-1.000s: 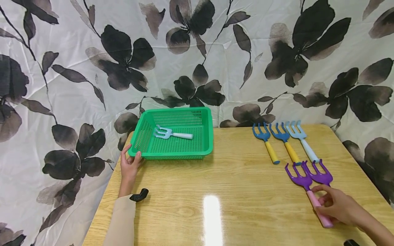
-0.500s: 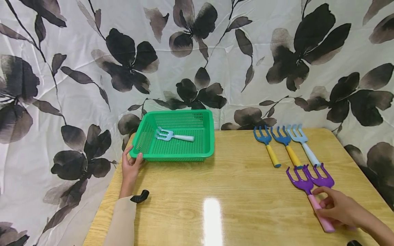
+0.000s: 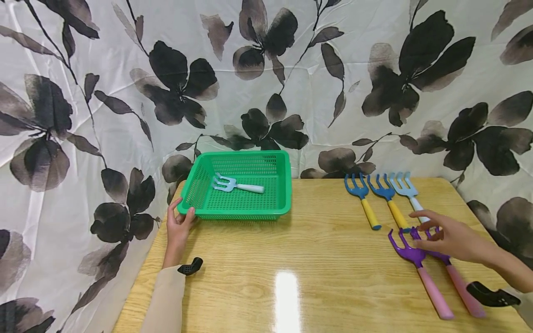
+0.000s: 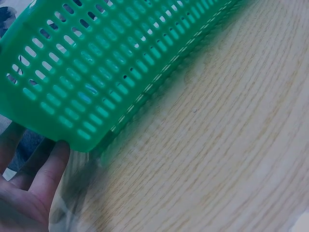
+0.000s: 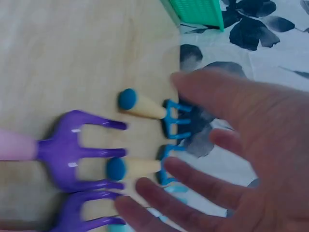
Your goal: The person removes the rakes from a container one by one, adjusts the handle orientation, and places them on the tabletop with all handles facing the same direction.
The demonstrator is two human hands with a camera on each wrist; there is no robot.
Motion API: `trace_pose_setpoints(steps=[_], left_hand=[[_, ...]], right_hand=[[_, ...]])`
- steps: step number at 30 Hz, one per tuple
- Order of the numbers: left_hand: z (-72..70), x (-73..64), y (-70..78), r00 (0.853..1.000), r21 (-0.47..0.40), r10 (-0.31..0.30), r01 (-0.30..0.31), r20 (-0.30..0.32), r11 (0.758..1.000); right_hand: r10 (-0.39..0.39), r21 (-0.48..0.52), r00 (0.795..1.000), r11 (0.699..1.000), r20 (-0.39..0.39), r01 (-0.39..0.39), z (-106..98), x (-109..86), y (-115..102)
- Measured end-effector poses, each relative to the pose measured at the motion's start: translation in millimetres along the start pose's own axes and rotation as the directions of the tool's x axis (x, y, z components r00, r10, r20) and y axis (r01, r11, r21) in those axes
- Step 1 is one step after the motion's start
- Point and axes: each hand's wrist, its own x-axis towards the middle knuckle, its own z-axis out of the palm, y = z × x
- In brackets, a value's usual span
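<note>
At the front left corner of the green perforated basket [image 3: 233, 212], my left hand [image 3: 178, 233] holds it between thumb and fingers. A light blue garden hand fork [image 3: 250, 188] lies inside the basket. My right hand [image 3: 462, 243] hovers over the right side with spread, slightly bent fingers and nothing held. Beneath it lie two purple hand forks with pink handles, the nearer-left fork [image 3: 435, 296] and the right fork [image 3: 466, 296], its tines partly covered. Just beyond are two blue forks with yellow handles, one fork [image 3: 368, 212] left of the other fork [image 3: 397, 216], and another light blue fork [image 3: 407, 189].
Everything lies on a light wooden table [image 3: 325, 259]. A white cloth with dark flowers [image 3: 266, 83] hangs behind the table and along its left side. A black wrist camera [image 3: 493, 296] sits at the right sleeve.
My right hand has left the pink handle of a purple fork and moved away from me, over the purple tines. My left hand keeps its hold on the basket corner.
</note>
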Motion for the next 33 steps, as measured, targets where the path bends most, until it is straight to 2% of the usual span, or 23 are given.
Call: trace_pose_setpoints(steps=[3, 6, 15, 20, 24, 27, 33], left_hand=[[0.3, -0.2, -0.6, 1.0, 0.008, -0.006, 0.006, -0.01, 1.0], [0.9, -0.7, -0.6, 1.0, 0.01, -0.006, 0.006, -0.019, 1.0], [1.3, 0.2, 3.6, 1.0, -0.019, 0.008, -0.008, -0.002, 1.0], [3.9, -3.2, 7.4, 1.0, -0.008, 0.002, -0.002, -0.004, 1.0], [5.0, -1.0, 0.3, 1.0, 0.023, 0.008, -0.008, -0.024, 1.0], [3.6, 1.5, -6.7, 0.999, 0.031, 0.029, -0.028, -0.036, 0.999], [3.2, 1.6, -3.4, 0.999, 0.024, 0.031, -0.03, -0.033, 0.999]], right_hand=[[-0.078, -0.035, 0.995, 0.997, -0.068, 0.076, -9.2, 16.2, -12.4], [-0.138, -0.038, 0.986, 0.99, -0.093, 0.135, -18.3, 33.5, -26.5], [-0.265, -0.039, 0.959, 0.964, -0.1, 0.262, -38.3, 92.1, -68.9], [-0.282, -0.007, 0.957, 0.959, -0.062, 0.282, -40.5, 124.1, -86.6], [-0.296, 0.002, 0.955, 0.955, -0.028, 0.296, -41.3, 145.6, -98.3], [-0.316, 0.012, 0.949, 0.949, -0.009, 0.316, -42.0, 161.3, -107.2], [-0.356, 0.013, 0.934, 0.934, 0.027, 0.356, -41.7, 192.9, -125.0]])
